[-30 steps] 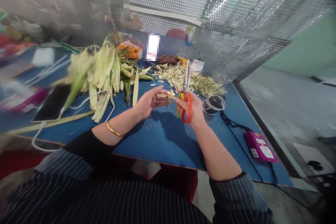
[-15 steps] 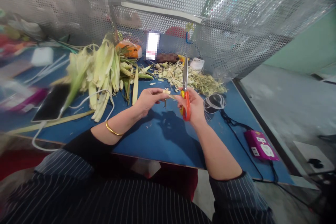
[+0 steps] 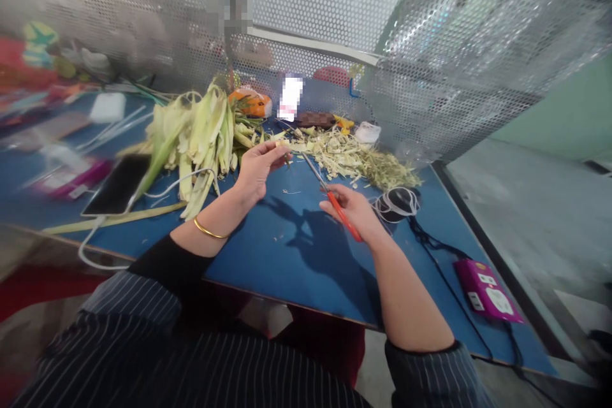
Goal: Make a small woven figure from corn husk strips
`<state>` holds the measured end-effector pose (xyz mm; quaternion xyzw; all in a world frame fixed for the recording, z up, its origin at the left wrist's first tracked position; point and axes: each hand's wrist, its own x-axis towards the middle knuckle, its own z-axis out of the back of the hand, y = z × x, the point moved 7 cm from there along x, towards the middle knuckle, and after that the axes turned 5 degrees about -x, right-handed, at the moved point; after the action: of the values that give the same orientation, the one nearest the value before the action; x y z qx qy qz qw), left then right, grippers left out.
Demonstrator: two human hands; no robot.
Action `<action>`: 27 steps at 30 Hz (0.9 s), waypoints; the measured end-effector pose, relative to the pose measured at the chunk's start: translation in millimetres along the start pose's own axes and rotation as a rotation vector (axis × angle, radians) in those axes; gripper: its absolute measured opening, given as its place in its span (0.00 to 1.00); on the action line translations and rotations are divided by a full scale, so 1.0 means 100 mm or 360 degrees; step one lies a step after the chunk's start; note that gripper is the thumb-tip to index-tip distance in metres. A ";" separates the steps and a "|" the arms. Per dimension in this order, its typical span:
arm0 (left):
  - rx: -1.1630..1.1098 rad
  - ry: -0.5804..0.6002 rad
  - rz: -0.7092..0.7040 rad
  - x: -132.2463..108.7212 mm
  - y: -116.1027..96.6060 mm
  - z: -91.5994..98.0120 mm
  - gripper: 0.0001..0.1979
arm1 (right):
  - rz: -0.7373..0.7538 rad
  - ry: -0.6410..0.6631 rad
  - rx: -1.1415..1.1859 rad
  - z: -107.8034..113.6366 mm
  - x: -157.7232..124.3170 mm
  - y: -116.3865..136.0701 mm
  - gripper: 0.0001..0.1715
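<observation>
My left hand (image 3: pixel 259 169) is closed in a pinch on a small pale husk piece (image 3: pixel 283 144), which its fingers partly hide. In my right hand (image 3: pixel 356 209) is a pair of scissors (image 3: pixel 343 217) with red handles. Their metal blades point up and to the left, towards the left hand, with a gap between the tips and the husk piece. Beyond the left hand lies a bundle of pale green corn husks (image 3: pixel 209 131). Husk scraps (image 3: pixel 342 150) form a heap behind the scissors, and a short bit of thread (image 3: pixel 291 191) lies on the blue table (image 3: pixel 287 261).
Beside my right hand sits a dark spool with white cord (image 3: pixel 399 203). A purple box (image 3: pixel 488 290) and black cables are further right. On the left are a dark-screened phone (image 3: pixel 117 185) with a white cable and another lit phone (image 3: pixel 291 99) at the back. Perforated mesh (image 3: pixel 310 0) borders the table.
The hands have moved apart. The scissors have swung from upright to pointing left, held lower in the right hand. A thread bit now shows on the table, and the view has shifted slightly.
</observation>
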<state>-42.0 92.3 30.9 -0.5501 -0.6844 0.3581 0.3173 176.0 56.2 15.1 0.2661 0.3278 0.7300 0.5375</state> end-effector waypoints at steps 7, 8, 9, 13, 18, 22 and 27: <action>0.0068 -0.0018 0.0019 -0.02 0.05 -0.01 0.08 | 0.0043 0.0020 -0.0017 -0.06 -0.03 0.09 0.29; 0.0086 -0.0012 0.0019 -0.03 0.06 -0.02 0.08 | 0.0026 0.0035 0.0031 -0.06 -0.04 0.10 0.29; 0.0100 -0.0012 0.0014 -0.03 0.07 -0.02 0.08 | -0.0001 0.0070 0.0104 -0.07 -0.05 0.11 0.29; 0.0115 -0.0050 -0.0059 -0.04 0.06 -0.02 0.11 | -0.0068 0.0266 0.0512 -0.13 -0.13 0.18 0.29; 0.0163 -0.0104 -0.0196 -0.02 0.01 0.01 0.11 | -0.0067 0.0456 0.0573 -0.16 -0.21 0.25 0.27; 0.0249 -0.0166 -0.0215 0.01 0.02 0.06 0.10 | -0.0049 0.0351 0.0590 -0.18 -0.20 0.27 0.27; 0.0310 -0.0096 -0.0267 -0.02 0.09 0.03 0.10 | -0.0012 0.0136 0.0639 -0.23 -0.17 0.27 0.26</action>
<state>-39.3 91.3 22.2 -0.4465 -0.6993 0.4114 0.3773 147.0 29.3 20.6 0.3355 0.4902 0.6586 0.4619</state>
